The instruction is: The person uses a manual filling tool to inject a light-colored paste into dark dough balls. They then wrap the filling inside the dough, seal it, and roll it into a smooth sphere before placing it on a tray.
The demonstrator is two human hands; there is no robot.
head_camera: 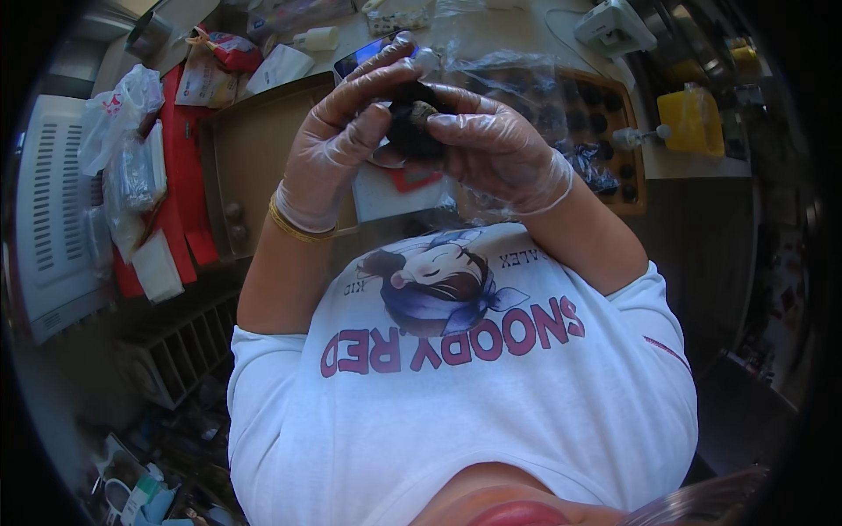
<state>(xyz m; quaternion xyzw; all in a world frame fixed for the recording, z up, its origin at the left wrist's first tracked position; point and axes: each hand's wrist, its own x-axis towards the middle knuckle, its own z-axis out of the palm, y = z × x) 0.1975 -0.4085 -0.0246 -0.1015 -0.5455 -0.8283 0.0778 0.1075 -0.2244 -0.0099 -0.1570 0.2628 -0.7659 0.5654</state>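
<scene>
Both my hands wear thin clear plastic gloves and are raised over the counter. My left hand [352, 131] and my right hand [493, 138] hold a dark, nearly black lump [416, 135] between them, thumbs on its near side. A brownish patch shows on the lump by my right thumb; its material is unclear. Behind my right hand lies a brown tray [631, 131] with several round dark pieces, partly covered by a clear plastic sheet [506, 72]. Left of my left hand lies a shallow brown box [256, 131] with a few small round balls near its front corner.
Red material [174, 184] with plastic bags lies by a white vented appliance [52, 191] at the left. A white device [615, 29] stands at the back right, above a yellow container [691, 121]. A white packet [281, 68] and a lit screen [368, 56] lie behind my hands.
</scene>
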